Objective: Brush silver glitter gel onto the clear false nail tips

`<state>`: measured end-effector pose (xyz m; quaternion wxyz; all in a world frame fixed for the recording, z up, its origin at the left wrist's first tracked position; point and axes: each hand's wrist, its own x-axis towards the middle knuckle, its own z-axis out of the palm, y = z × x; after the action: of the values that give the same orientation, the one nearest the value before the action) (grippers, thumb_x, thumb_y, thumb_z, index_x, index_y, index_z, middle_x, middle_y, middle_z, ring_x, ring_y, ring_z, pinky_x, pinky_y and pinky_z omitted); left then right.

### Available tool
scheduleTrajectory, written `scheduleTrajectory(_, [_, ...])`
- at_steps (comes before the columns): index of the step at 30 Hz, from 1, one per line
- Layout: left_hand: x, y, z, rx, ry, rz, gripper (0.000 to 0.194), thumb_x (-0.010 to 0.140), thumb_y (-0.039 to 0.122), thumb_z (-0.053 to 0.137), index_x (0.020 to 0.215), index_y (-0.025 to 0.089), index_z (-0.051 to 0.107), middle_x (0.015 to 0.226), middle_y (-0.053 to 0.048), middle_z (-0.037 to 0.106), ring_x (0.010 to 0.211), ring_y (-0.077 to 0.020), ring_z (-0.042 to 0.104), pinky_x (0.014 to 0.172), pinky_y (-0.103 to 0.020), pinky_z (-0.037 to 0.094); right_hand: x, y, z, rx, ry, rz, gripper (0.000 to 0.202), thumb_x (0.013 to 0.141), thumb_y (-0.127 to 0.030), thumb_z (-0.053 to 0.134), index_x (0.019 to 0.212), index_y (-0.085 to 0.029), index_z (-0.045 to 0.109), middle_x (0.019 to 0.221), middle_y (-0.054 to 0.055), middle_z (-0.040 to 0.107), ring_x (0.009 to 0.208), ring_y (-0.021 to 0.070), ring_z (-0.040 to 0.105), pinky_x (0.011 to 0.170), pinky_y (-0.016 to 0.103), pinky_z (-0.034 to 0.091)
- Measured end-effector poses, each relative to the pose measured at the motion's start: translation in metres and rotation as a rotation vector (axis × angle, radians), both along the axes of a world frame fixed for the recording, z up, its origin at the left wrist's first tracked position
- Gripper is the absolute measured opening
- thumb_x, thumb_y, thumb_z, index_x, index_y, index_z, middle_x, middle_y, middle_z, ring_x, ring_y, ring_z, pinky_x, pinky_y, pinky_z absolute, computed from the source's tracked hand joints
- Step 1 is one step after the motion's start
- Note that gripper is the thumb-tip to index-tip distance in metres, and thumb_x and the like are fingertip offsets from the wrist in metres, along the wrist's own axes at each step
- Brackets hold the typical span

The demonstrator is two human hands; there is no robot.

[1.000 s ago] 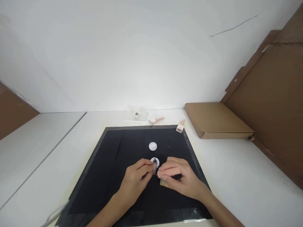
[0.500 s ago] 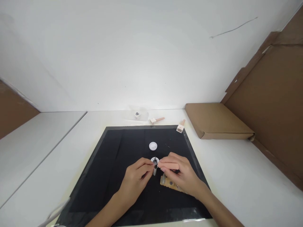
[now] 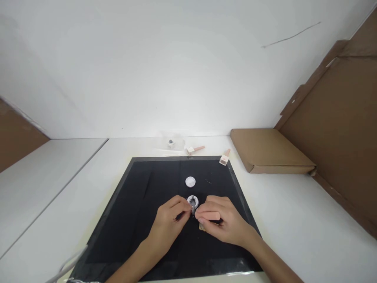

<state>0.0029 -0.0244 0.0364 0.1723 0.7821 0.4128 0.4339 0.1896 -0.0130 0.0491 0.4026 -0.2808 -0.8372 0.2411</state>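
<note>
My right hand is closed around a peach-coloured handle; its working tip is hidden by the fingers. The handle resembles those on the small white pieces at the back. My left hand pinches a small grey elongated piece between thumb and fingertips. Both sets of fingertips nearly meet just below a small round white jar with dark grey stuff inside. A round white lid lies beyond the jar. Under my right hand a yellowish piece is mostly covered.
A black mat lies on the white table. At its far edge are two white blocks with peach handles and a clear packet. A flat cardboard box sits at the right; cardboard panels stand at both sides.
My right hand has shifted slightly downward with the peach handle, now covering most of the yellowish piece. More of the jar shows. My left hand stays nearly in place.
</note>
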Motion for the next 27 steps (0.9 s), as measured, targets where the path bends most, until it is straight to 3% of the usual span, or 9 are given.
scheduleTrajectory(11, [-0.002,0.000,-0.008,-0.155,-0.005,0.001,0.019,0.075,0.004,0.057,0.061,0.015,0.064,0.063,-0.002,0.061,0.057,-0.0103,0.058,0.054,-0.018,0.044,-0.002,0.004,-0.012,0.119,-0.050,-0.108,0.011,0.088,-0.019,0.054,0.091,-0.017,0.064,0.068,0.003,0.063,0.057,0.0136,0.054,0.053,0.025,0.041])
scheduleTrajectory(20, [-0.004,0.005,-0.013,-0.227,-0.065,0.018,0.016,0.073,0.006,0.060,0.061,0.015,0.065,0.063,-0.003,0.064,0.056,-0.0117,0.060,0.053,-0.020,0.045,-0.002,0.000,-0.006,0.027,-0.004,0.025,0.011,0.081,-0.013,0.054,0.077,-0.019,0.062,0.066,0.001,0.065,0.058,0.0130,0.054,0.056,0.025,0.042])
scheduleTrajectory(27, [-0.003,0.003,-0.010,-0.247,-0.068,-0.023,0.018,0.071,0.002,0.059,0.060,0.015,0.066,0.063,-0.002,0.064,0.058,-0.0118,0.060,0.054,-0.020,0.044,-0.003,0.002,-0.010,0.028,-0.077,-0.067,0.010,0.086,-0.017,0.055,0.082,-0.017,0.064,0.068,0.002,0.063,0.060,0.0131,0.054,0.055,0.024,0.040])
